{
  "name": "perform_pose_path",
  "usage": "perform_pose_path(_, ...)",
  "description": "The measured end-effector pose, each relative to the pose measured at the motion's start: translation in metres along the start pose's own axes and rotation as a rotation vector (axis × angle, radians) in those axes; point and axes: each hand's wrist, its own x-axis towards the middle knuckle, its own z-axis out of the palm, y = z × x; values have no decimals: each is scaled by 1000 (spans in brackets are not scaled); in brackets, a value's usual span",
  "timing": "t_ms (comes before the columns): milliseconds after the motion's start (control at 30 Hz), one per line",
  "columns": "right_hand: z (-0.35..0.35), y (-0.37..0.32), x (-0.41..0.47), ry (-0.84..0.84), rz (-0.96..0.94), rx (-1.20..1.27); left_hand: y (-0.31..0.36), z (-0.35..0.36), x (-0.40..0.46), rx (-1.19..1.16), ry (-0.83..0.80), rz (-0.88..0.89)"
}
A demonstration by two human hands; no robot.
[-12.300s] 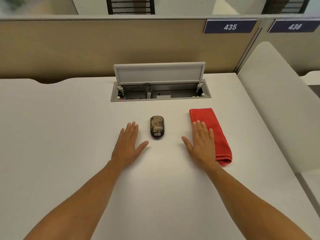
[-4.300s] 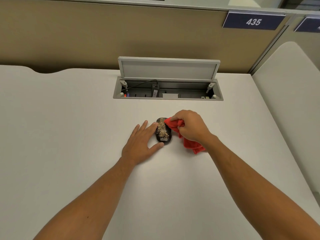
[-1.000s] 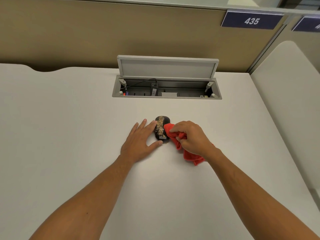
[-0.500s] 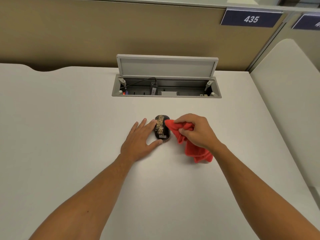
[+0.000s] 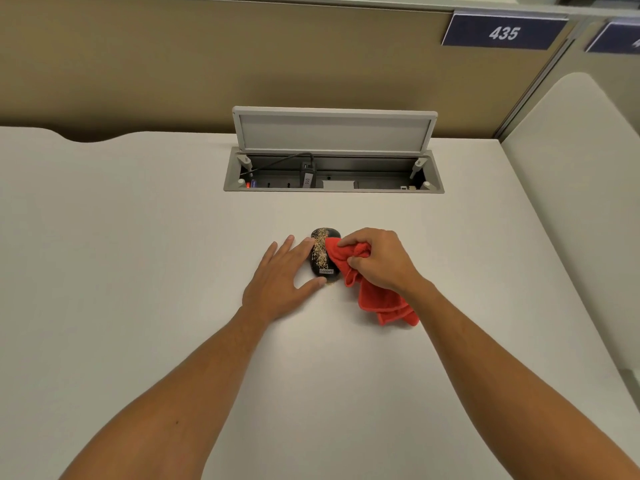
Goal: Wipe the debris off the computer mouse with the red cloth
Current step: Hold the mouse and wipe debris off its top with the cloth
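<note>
Desk, white. Left hand: fingers straight, flat on desk, touching computer mouse on its left flank. Right hand: clenched around bunched red cloth, pressing it against mouse's right side. Debris: left half of mouse. Beyond: open cable tray.

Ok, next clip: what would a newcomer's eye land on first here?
First the red cloth, bunched in the right hand at mid-desk, its front edge on the black computer mouse. The mouse carries a band of tan debris on its left half, while the left hand lies flat against its left side. Behind them, an open cable box is sunk into the white desk.
</note>
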Motion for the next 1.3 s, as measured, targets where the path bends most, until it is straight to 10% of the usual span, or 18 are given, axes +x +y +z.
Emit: perform_pose_path(1300, 9, 6, -20, 59, 222, 199, -1, 1, 1, 0, 12, 3)
